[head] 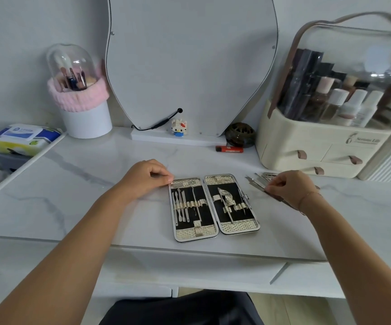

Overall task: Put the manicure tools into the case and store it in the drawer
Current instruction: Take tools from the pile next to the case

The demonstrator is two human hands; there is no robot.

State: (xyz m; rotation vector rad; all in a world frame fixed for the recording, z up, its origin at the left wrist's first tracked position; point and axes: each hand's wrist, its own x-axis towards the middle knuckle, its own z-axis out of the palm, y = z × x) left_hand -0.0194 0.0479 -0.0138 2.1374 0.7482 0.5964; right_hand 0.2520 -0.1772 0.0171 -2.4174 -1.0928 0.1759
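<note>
Head view: manicure case (214,207) is lying open flat at frame centre on the white marble tabletop (72,184), both halves face up. Left half is holding several thin tools in its elastic loops; right half is holding a few more, some loops empty.

Left hand (146,178) is sitting left of centre, fingers curled in, fingertips pressing on the case's upper left corner. Nothing visibly held in it.

Right hand (290,187) is sitting right of centre, fingers bunched together and closing on a loose pile of metal tools (259,180) lying on the tabletop just right of the case. Which tool it's gripping: cannot tell. Thin bracelet (307,198) is showing on that wrist.

Background, top centre: a mirror (189,62) is standing on a white base, cable plugged in low. A small block figure (179,127) is standing on that base. Dark round jar (240,134) and a red lighter (229,149) are sitting right of the base.

Upper left: brush holder (79,90) with clear dome and pink band. Far left: wipes pack (23,139).

Upper right: cream cosmetic organizer (318,146) with clear lid, bottles inside, small drawers with brown pulls all closed.

Bottom edge: the table's front panel (189,266) is running across the frame; drawer state cannot tell.
</note>
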